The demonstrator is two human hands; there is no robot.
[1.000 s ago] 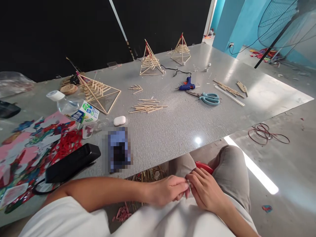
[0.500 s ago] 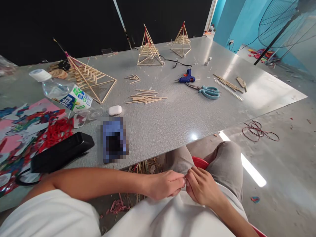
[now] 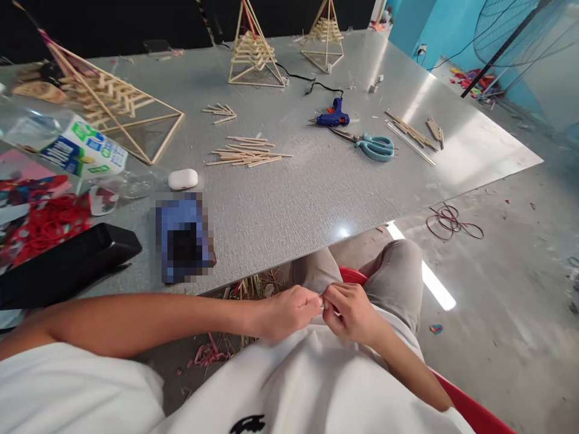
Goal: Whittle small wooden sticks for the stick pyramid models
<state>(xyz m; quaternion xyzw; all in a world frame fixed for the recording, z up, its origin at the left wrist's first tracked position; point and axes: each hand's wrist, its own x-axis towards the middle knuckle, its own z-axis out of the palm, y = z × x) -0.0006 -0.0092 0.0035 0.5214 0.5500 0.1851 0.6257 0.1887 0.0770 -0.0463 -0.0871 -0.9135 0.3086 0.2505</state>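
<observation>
My left hand (image 3: pixel 292 312) and my right hand (image 3: pixel 350 310) meet over my lap, below the table's front edge. The fingers of both are closed in a pinch, tips touching or nearly so. Whatever lies between them is too small or hidden to make out. On the table (image 3: pixel 280 211) beyond them lies a loose pile of thin wooden sticks (image 3: pixel 246 154), with a smaller group of short sticks (image 3: pixel 220 112) behind it. A blue glue gun (image 3: pixel 332 114) rests beside scissors with light-blue handles (image 3: pixel 376 146).
Stick pyramids stand at the back, one (image 3: pixel 256 57) near the middle, another (image 3: pixel 323 39) farther right, a larger one (image 3: pixel 108 99) at left. A plastic bottle (image 3: pixel 76 141), a white earbud case (image 3: pixel 183 179), a blurred-out blue object (image 3: pixel 184 238) and a black case (image 3: pixel 67 265) lie on the left.
The view has tilted down and shifted right, so the table things sit higher and farther left. My hands stay together at my lap, fingers still pinched.
</observation>
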